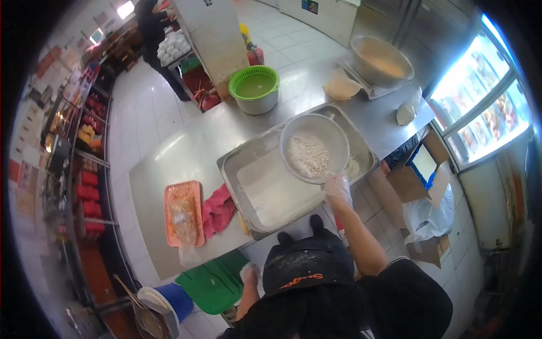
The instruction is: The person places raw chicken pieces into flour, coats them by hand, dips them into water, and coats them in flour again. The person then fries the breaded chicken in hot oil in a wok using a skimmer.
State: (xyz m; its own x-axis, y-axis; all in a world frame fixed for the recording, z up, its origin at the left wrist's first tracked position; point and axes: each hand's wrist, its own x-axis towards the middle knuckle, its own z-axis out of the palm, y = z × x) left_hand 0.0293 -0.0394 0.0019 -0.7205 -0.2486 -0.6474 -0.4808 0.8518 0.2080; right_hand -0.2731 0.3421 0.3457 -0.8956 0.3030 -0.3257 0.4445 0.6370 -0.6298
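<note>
My right hand [337, 188], in a thin clear glove, is closed on the near edge of a round sieve [340, 142]. Lumpy white flour [308, 155] lies inside the sieve. Beneath it is a large rectangular steel tray [230, 163], with a layer of fine flour [276, 189] spread across its bottom. My left hand [249, 273], also gloved, hangs low below the table edge, beside a green bin lid [212, 282]. Its fingers are too small and blurred to make out.
On the steel table [152, 169] are an orange tray [167, 212] with a bagged item, a red cloth [218, 212], a green colander in a tub [255, 96] and a large metal bowl [381, 59]. Boxes [418, 175] stand at right. Another person [152, 39] stands far left.
</note>
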